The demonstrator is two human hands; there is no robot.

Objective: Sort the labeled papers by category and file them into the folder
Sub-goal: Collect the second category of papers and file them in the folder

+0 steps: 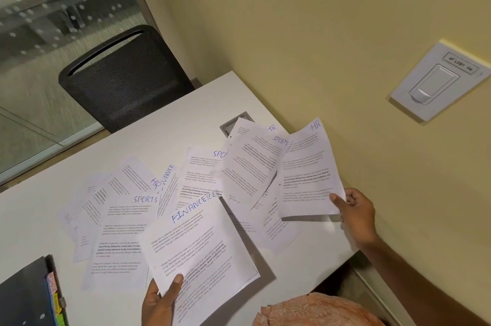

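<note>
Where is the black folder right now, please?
In the head view, the black folder lies at the bottom-left corner on the white table, to the left of the left hand that holds the FINANCE sheet.

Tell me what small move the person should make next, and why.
Probably lay the HR sheet from the right hand on a bare part of the table to start an HR pile. Both hands are full, the left hand holds a FINANCE sheet, the folder looks closed, and the other sheets lie mixed.
</note>
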